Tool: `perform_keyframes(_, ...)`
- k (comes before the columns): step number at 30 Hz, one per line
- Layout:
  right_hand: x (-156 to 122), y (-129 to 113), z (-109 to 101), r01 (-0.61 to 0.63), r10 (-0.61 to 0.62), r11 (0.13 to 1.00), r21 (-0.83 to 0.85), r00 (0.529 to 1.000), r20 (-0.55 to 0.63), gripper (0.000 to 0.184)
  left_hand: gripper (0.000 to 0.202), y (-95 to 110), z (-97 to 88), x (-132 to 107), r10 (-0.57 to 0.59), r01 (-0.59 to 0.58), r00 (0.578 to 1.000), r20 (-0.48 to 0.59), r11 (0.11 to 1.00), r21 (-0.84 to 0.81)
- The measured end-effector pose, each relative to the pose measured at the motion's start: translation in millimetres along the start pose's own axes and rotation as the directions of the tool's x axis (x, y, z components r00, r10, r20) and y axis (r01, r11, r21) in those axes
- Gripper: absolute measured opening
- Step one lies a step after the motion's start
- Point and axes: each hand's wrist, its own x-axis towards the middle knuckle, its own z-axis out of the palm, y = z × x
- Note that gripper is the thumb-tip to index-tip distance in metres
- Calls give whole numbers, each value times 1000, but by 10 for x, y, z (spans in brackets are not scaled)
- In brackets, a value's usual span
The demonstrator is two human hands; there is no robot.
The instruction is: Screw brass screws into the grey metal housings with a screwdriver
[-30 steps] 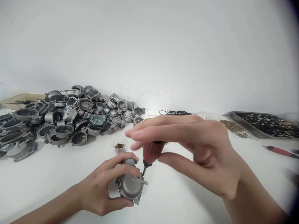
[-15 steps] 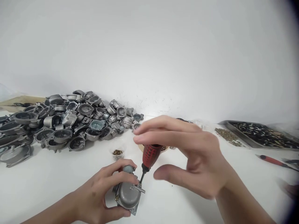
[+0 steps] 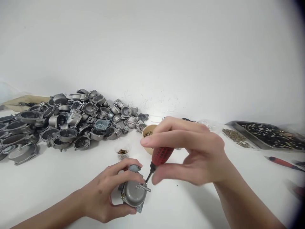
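My left hand [image 3: 107, 194] is closed around a grey metal carburetor [image 3: 134, 193], fingers across its top and thumb along its near side. The carburetor has a round float bowl facing up, with a short spout on it and a brass-coloured screw at its left edge. My right hand [image 3: 193, 152] is around the red handle of a screwdriver [image 3: 162, 156], thumb and fingers on either side of the grip. The screwdriver leans to the right, its tip down at the bowl's far right corner beside my left fingertips. The screw under the tip is hidden.
Similar carburetors lie in a large pile [image 3: 78, 121] at the left. Behind my hands are a clear cup of brass screws [image 3: 122, 152] and a tan bowl [image 3: 149, 149]. To the right are loose brass parts [image 3: 237, 138], a metal tray [image 3: 252, 141] and a red-handled tool [image 3: 281, 162].
My right thumb has come in from apart toward the screwdriver handle. The screwdriver leans further right, its tip still at the carburetor's corner. The whole view has shifted slightly.
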Motion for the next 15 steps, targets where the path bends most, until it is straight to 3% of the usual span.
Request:
perform_keyframes(3, 0, 1, -1, -53, 50, 998, 33, 995, 85, 37, 57, -2, 1, 0, -5, 5, 1000, 5, 1000, -7)
perform_keyframes(7, -17, 4, -20, -5, 6, 999, -35, 1000, 16, 42, 60, 0, 2, -9, 0, 0, 1000, 6, 1000, 10)
perform_keyframes(12, -16, -33, -44, -76, 83, 996, -51, 986, 143, 42, 56, 2, -1, -9, -17, 18, 1000, 16, 1000, -9)
perform_keyframes(15, -12, -14, -31, -24, 30, 997, -79, 997, 70, 40, 57, -1, -2, -10, -36, 37, 999, 38, 999, -15)
